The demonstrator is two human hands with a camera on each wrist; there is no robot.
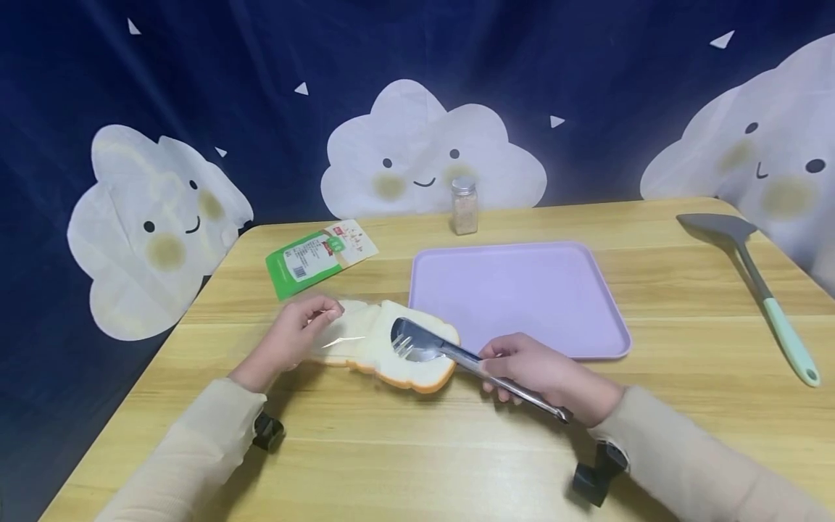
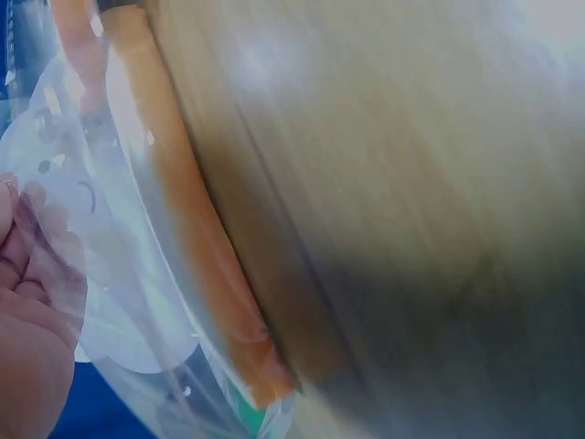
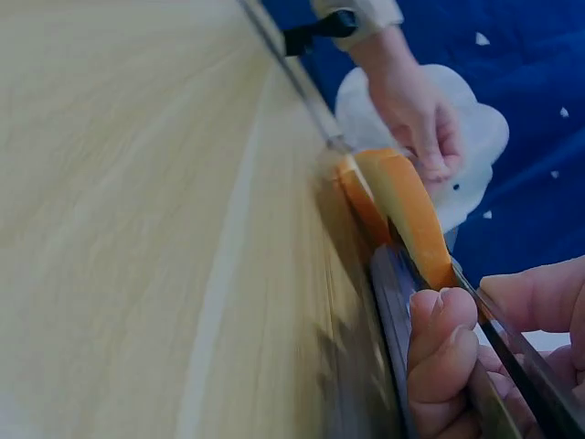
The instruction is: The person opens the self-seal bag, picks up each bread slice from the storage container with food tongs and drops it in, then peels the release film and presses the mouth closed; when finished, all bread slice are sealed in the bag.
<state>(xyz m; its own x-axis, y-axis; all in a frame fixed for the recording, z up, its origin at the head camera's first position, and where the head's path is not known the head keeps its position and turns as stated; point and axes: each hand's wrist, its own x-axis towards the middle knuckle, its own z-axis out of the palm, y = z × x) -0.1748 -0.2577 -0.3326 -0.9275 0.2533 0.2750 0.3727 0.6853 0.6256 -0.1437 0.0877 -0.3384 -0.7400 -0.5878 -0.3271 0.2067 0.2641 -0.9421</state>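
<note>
My right hand (image 1: 531,368) grips a pair of metal tongs (image 1: 472,361). Their slotted head lies over the white face of a bread slice (image 1: 424,373) with an orange-brown crust. In the right wrist view, the tong arms reach to both sides of this slice (image 3: 416,206). Another pale slice (image 1: 355,326) sits to its left. My left hand (image 1: 296,332) pinches the edge of a clear plastic bag (image 2: 137,311), which covers bread with crust (image 2: 196,229) in the left wrist view. The tongs' lower arm is mostly hidden in the head view.
A purple tray (image 1: 515,290) lies behind the tongs. Beyond it stands a small jar (image 1: 464,210) with a metal lid. A green and white packet (image 1: 320,257) lies back left. On the right rests a spatula (image 1: 759,279) with a mint handle. A cloud-print curtain (image 1: 417,43) hangs behind.
</note>
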